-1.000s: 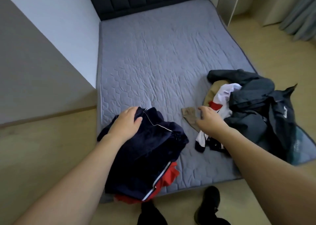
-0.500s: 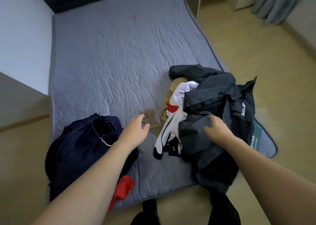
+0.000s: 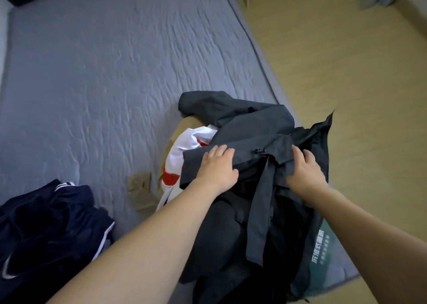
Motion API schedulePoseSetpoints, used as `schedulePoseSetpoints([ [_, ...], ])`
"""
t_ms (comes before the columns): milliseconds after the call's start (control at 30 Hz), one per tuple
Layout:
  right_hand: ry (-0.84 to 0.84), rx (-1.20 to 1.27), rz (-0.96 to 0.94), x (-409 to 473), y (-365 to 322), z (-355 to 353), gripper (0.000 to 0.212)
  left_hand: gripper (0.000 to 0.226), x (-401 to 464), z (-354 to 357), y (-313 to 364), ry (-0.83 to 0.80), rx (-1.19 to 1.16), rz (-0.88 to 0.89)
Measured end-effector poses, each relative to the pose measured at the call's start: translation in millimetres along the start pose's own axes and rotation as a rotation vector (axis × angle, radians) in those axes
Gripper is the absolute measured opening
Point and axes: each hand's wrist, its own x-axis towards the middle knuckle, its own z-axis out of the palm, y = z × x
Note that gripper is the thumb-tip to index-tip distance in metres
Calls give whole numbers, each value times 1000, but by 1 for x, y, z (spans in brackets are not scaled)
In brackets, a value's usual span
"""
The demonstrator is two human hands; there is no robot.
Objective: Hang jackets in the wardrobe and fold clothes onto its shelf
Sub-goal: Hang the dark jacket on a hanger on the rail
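Hands both rest on the dark grey jacket [image 3: 254, 123] at the mattress's [image 3: 92, 84] right near corner. We note left hand [image 3: 217, 167] flat, fingers straight; right hand [image 3: 305, 169] pinching a fold. Jacket's length runs toward us, directly beneath both hands; neither is nearer.

The upper left and centre of the frame is open grey mattress [image 3: 97, 77], flat and free for a hand to cross. At lower right a heaped pile of dark jackets [image 3: 249, 128] blocks the mattress corner. A navy garment [image 3: 46, 220] fills the lower left. Between them lies a narrow strip, partly taken by a tan cloth [image 3: 141, 188]. Bare floor [image 3: 346, 72] runs along the right.
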Motion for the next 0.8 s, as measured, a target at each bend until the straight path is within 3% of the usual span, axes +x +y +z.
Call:
schedulePoseSetpoints([
  [133,17,-284,-64,51,21,10,89,84,49,35,17,-30,241,-109],
  [200,10,-369,-112,70,27,17,91,64,55,47,11,-77,301,-185],
  [267,16,-436,-165,83,31,22,95,22,52,57,-1,-123,144,-203],
  [400,57,-636,-279,82,25,24,87,13,9,50,-28,-124,-473,-161],
  [533,32,-612,-417,61,-16,11,74,14,-59,-2,-56,100,-765,-251],
  [700,165,-354,-555,6,-128,-4,84,19,-169,-95,-78,352,-650,-212],
  [800,122,-424,-779,-36,-212,-4,42,24,-240,-148,-115,589,-562,-257],
])
